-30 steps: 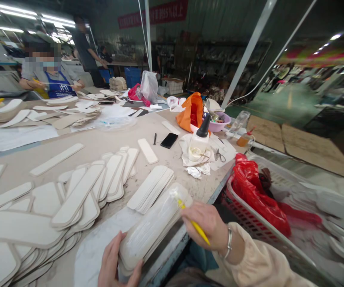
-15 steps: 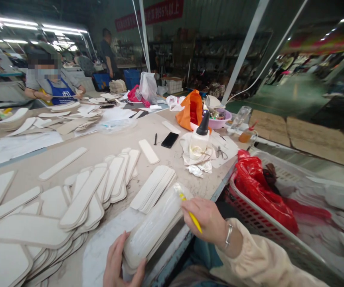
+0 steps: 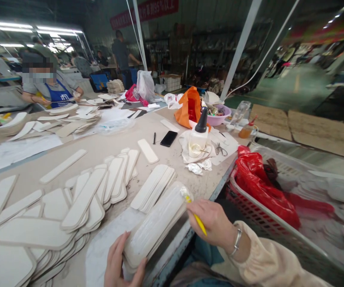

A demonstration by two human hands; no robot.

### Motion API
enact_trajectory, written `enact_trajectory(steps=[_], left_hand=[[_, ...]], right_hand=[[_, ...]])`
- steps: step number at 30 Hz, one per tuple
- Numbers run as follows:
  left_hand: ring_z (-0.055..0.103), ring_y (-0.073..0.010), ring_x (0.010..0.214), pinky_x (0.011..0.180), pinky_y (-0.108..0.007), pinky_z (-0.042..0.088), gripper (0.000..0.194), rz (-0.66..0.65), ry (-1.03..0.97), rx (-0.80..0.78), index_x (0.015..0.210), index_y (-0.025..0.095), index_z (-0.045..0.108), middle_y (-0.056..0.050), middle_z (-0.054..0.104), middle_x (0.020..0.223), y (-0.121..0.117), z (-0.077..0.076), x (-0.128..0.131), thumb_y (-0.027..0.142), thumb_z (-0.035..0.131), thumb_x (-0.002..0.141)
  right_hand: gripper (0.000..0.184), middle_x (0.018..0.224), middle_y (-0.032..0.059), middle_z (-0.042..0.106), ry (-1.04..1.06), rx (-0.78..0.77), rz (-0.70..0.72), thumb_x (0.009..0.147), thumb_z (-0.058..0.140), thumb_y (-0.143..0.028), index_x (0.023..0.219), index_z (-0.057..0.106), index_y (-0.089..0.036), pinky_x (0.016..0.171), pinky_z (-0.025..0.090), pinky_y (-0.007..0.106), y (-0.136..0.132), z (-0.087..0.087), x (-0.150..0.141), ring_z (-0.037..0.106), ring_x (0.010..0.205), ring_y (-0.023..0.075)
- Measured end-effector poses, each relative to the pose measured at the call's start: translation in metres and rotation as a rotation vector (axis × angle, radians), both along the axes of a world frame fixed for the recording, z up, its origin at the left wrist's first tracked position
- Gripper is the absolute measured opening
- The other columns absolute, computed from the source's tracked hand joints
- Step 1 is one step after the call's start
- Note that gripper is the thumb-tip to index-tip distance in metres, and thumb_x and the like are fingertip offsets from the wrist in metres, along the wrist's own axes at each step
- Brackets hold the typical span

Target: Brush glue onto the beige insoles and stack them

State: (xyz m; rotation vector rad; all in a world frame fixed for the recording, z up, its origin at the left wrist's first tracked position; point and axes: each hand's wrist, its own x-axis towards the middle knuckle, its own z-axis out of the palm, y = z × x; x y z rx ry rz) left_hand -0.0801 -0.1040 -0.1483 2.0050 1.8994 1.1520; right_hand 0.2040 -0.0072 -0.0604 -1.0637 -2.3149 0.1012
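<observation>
My left hand (image 3: pixel 121 263) grips the near end of a stack of long white rounded pieces (image 3: pixel 157 225) at the table's front edge. My right hand (image 3: pixel 215 223) is closed on a yellow-handled brush (image 3: pixel 194 213). The brush tip rests on the far end of the top piece, which looks wet with glue. More white pieces lie fanned out on the table to the left (image 3: pixel 85 199) and in a small pile just beyond the stack (image 3: pixel 154 187).
A glue bottle with a black nozzle (image 3: pixel 198 137), scissors (image 3: pixel 220 149), a black phone (image 3: pixel 169 138) and an orange bag (image 3: pixel 190 107) sit further back. A white basket (image 3: pixel 294 235) holding a red bag (image 3: pixel 261 191) stands at my right. A person in a blue apron (image 3: pixel 49 93) works opposite.
The brush tip has moved slightly right along the far end of the stack; the view has shifted a little. My left hand keeps its hold.
</observation>
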Motion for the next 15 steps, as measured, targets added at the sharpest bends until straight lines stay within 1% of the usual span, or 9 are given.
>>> enact_trajectory(steps=[2,4,6,7,8,9,11,13,15], left_hand=[[0.052,-0.0314,0.117,0.097,-0.049,0.047,0.069,0.002,-0.014,-0.012,0.138,0.023,0.039,-0.012,0.052,0.128,0.000,0.001,0.000,0.030,0.067,0.076],[0.051,-0.0314,0.118,0.098,-0.050,0.047,0.068,0.002,-0.018,-0.021,0.138,0.023,0.039,-0.012,0.052,0.128,0.000,0.002,0.000,0.030,0.066,0.076],[0.051,-0.0318,0.118,0.098,-0.050,0.047,0.067,-0.009,-0.010,-0.027,0.138,0.023,0.039,-0.013,0.051,0.128,-0.001,0.003,-0.001,0.030,0.066,0.077],[0.050,-0.0320,0.118,0.097,-0.051,0.047,0.067,-0.014,-0.004,-0.029,0.138,0.023,0.038,-0.013,0.050,0.129,-0.001,0.003,-0.001,0.030,0.066,0.077],[0.050,-0.0321,0.119,0.097,-0.051,0.047,0.067,-0.018,0.002,-0.033,0.138,0.023,0.038,-0.014,0.050,0.129,-0.001,0.003,-0.002,0.029,0.066,0.077],[0.050,-0.0322,0.119,0.097,-0.051,0.047,0.067,-0.021,0.009,-0.039,0.138,0.023,0.038,-0.014,0.050,0.129,-0.002,0.004,-0.003,0.029,0.066,0.077],[0.050,-0.0322,0.119,0.097,-0.051,0.047,0.067,-0.019,0.023,-0.052,0.138,0.022,0.038,-0.014,0.050,0.129,-0.002,0.005,-0.004,0.029,0.066,0.077],[0.051,-0.0321,0.119,0.097,-0.051,0.048,0.066,-0.018,0.031,-0.070,0.137,0.022,0.040,-0.014,0.050,0.130,-0.002,0.008,-0.004,0.029,0.066,0.077],[0.051,-0.0322,0.120,0.098,-0.051,0.048,0.064,-0.008,0.014,-0.077,0.136,0.023,0.042,-0.014,0.051,0.130,-0.002,0.011,-0.003,0.030,0.066,0.078]], right_hand=[[0.014,0.067,0.0041,0.059,-0.040,-0.044,0.053,0.083,0.046,-0.014,0.089,0.058,-0.018,0.058,0.040,0.029,-0.010,-0.001,-0.007,0.053,0.063,0.0173],[0.012,0.063,0.0029,0.057,-0.004,-0.096,0.178,0.081,0.047,-0.015,0.084,0.058,-0.018,0.054,0.038,0.029,-0.023,-0.001,-0.021,0.051,0.058,0.0167],[0.013,0.064,0.0020,0.060,0.131,-0.175,0.304,0.082,0.047,-0.016,0.086,0.059,-0.019,0.056,0.040,0.028,-0.030,0.001,-0.033,0.053,0.058,0.0153],[0.014,0.067,0.0021,0.062,0.218,-0.231,0.334,0.084,0.047,-0.016,0.089,0.059,-0.019,0.059,0.043,0.027,-0.030,0.002,-0.035,0.055,0.061,0.0146],[0.015,0.071,0.0021,0.064,0.305,-0.298,0.332,0.086,0.047,-0.016,0.091,0.060,-0.019,0.063,0.045,0.026,-0.028,0.003,-0.035,0.058,0.064,0.0138],[0.015,0.074,0.0019,0.065,0.383,-0.370,0.297,0.088,0.046,-0.017,0.092,0.060,-0.020,0.066,0.046,0.024,-0.024,0.003,-0.031,0.059,0.067,0.0131],[0.015,0.077,0.0015,0.066,0.502,-0.491,0.157,0.090,0.046,-0.019,0.090,0.062,-0.020,0.067,0.046,0.024,-0.013,0.002,-0.014,0.061,0.070,0.0128],[0.016,0.073,0.0005,0.063,0.596,-0.547,-0.015,0.091,0.048,-0.024,0.087,0.063,-0.020,0.062,0.045,0.024,-0.001,-0.001,0.010,0.059,0.066,0.0131],[0.015,0.063,-0.0018,0.056,0.692,-0.547,-0.188,0.091,0.050,-0.029,0.088,0.062,-0.020,0.052,0.042,0.025,0.010,-0.007,0.035,0.052,0.055,0.0128]])
